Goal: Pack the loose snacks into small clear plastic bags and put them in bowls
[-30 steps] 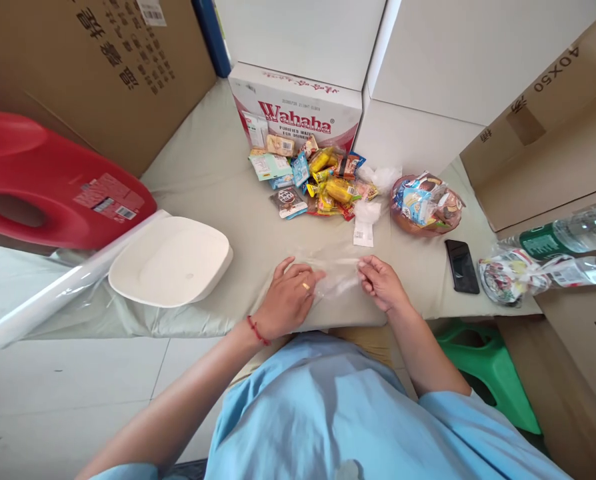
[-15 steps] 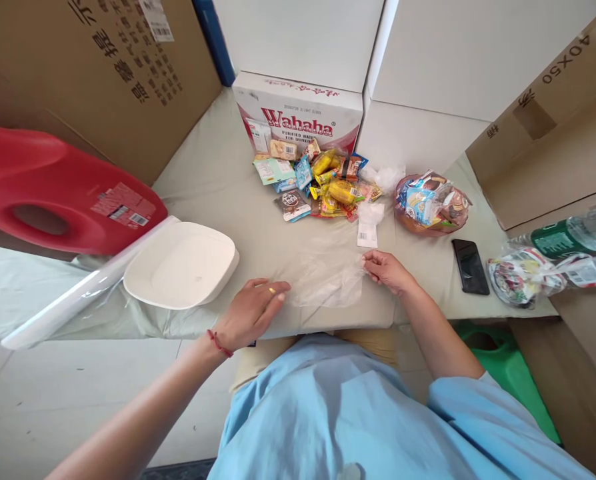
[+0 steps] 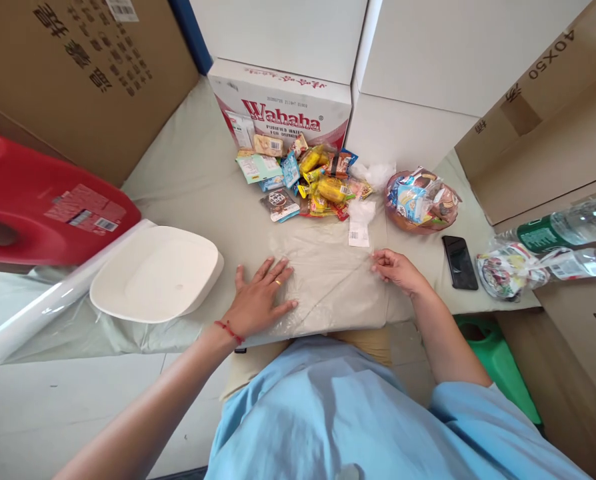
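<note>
A thin clear plastic film (image 3: 328,283) lies spread on the cloth-covered table in front of me; whether it is a bag or a single sheet I cannot tell. My left hand (image 3: 261,297) presses flat on its left side, fingers spread, a ring and a red wrist cord showing. At the right edge of the film, my right hand (image 3: 395,270) pinches with thumb and fingers. Left of my left hand stands a white bowl (image 3: 153,273). Beyond the film is a heap of wrapped snacks (image 3: 313,183), with a white paper slip (image 3: 361,227) near its front.
A clear roll (image 3: 43,310) and a red jug (image 3: 53,207) flank the bowl. On the right are a basket of snacks (image 3: 421,203), a phone (image 3: 459,263), a tied bag (image 3: 508,270) and plastic bottles (image 3: 573,223). A Wahaba-style "Wahaha" carton (image 3: 288,110) backs the heap.
The film is now spread wider and flatter. My left hand has opened out from curled fingers to a flat spread palm; my right hand has shifted slightly to the right. The view has moved a little.
</note>
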The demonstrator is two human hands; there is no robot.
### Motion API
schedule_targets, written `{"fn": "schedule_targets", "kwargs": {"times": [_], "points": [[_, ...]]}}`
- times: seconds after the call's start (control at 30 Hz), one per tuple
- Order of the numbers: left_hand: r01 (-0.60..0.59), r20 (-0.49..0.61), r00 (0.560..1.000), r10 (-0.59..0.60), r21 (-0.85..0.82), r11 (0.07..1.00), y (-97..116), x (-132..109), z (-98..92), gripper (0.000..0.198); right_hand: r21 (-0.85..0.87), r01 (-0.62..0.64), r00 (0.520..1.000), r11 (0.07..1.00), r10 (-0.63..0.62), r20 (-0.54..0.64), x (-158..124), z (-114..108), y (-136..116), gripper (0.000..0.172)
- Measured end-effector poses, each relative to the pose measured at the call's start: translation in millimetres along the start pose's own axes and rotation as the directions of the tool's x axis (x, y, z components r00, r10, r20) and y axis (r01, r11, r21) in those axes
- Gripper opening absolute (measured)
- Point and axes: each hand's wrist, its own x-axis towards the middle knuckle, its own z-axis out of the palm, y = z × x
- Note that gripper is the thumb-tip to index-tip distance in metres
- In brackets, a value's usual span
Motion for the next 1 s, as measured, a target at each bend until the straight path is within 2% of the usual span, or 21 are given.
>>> {"fn": "schedule_targets", "kwargs": {"times": [0.07, 0.13, 0.17, 0.2, 0.27, 0.33, 0.37, 0.4, 0.47, 0.57, 0.63, 0.67, 0.73, 0.8, 0.83, 0.9, 0.93, 1.0], "points": [[0.017, 0.075, 0.997, -0.02, 0.046, 0.999, -5, -6, -0.5, 0.072, -0.166, 0.04, 0.982, 0.985, -0.069, -0.174, -9, -9, 1, 0.037], [0.027, 0.103, 0.994, -0.036, 0.085, 0.996, -7, -10, -0.1, 0.075, -0.397, 0.127, 0.896, 0.909, -0.278, -0.348, -21, -7, -3, 0.026], [0.029, 0.102, 0.994, -0.039, 0.096, 0.995, -8, -12, 0.6, 0.075, -0.5, 0.185, 0.845, 0.846, -0.397, -0.358, -27, -2, -6, 0.023], [0.03, 0.091, 0.995, -0.039, 0.101, 0.994, -8, -13, 1.7, 0.075, -0.577, 0.262, 0.813, 0.774, -0.499, -0.3, -33, 6, -10, 0.021], [0.033, 0.049, 0.998, -0.038, 0.097, 0.995, -8, -17, 4.8, 0.072, -0.636, 0.453, 0.796, 0.624, -0.604, -0.026, -41, 24, -14, 0.021], [0.051, -0.01, 0.999, -0.05, 0.089, 0.995, -8, -22, 8.4, 0.065, -0.62, 0.588, 0.782, 0.52, -0.562, 0.27, -43, 39, -13, 0.021], [0.064, -0.041, 0.997, -0.06, 0.086, 0.994, -8, -25, 10.2, 0.061, -0.609, 0.617, 0.776, 0.498, -0.513, 0.366, -42, 43, -12, 0.022], [0.074, -0.07, 0.995, -0.068, 0.086, 0.994, -8, -28, 12.1, 0.058, -0.602, 0.621, 0.781, 0.501, -0.461, 0.421, -39, 45, -11, 0.021], [0.077, -0.113, 0.991, -0.067, 0.091, 0.993, -7, -34, 15.5, 0.055, -0.596, 0.588, 0.809, 0.547, -0.401, 0.43, -28, 43, -15, 0.021], [0.052, -0.143, 0.989, -0.036, 0.106, 0.993, -6, -40, 19.2, 0.055, -0.656, 0.518, 0.844, 0.549, -0.45, 0.291, 0, 43, -37, 0.025], [0.036, -0.151, 0.988, -0.018, 0.112, 0.993, -6, -42, 20.4, 0.056, -0.758, 0.46, 0.832, 0.462, -0.522, 0.187, 29, 53, -59, 0.026], [0.028, -0.152, 0.988, -0.01, 0.115, 0.993, -6, -42, 20.6, 0.057, -0.81, 0.427, 0.823, 0.402, -0.544, 0.164, 45, 62, -69, 0.031], [0.013, -0.151, 0.989, 0.005, 0.12, 0.993, -6, -42, 20.6, 0.058, -0.89, 0.368, 0.821, 0.268, -0.543, 0.176, 79, 80, -85, 0.045], [0.008, -0.154, 0.988, 0.011, 0.124, 0.992, -6, -43, 20.3, 0.06, -0.928, 0.33, 0.841, 0.175, -0.5, 0.205, 106, 93, -95, 0.042], [0.01, -0.159, 0.987, 0.01, 0.124, 0.992, -6, -43, 20.1, 0.062, -0.934, 0.317, 0.851, 0.164, -0.484, 0.204, 115, 95, -98, 0.037], [0.017, -0.169, 0.986, 0.003, 0.118, 0.993, -6, -43, 19.9, 0.064, -0.928, 0.303, 0.849, 0.217, -0.504, 0.16, 121, 91, -102, 0.031], [0.021, -0.172, 0.985, -0.001, 0.113, 0.993, -5, -43, 20.0, 0.065, -0.91, 0.317, 0.831, 0.265, -0.54, 0.132, 118, 85, -104, 0.029], [0.022, -0.179, 0.984, -0.004, 0.103, 0.994, -5, -42, 20.2, 0.064, -0.84, 0.404, 0.763, 0.364, -0.64, 0.09, 101, 70, -108, 0.022]]}}
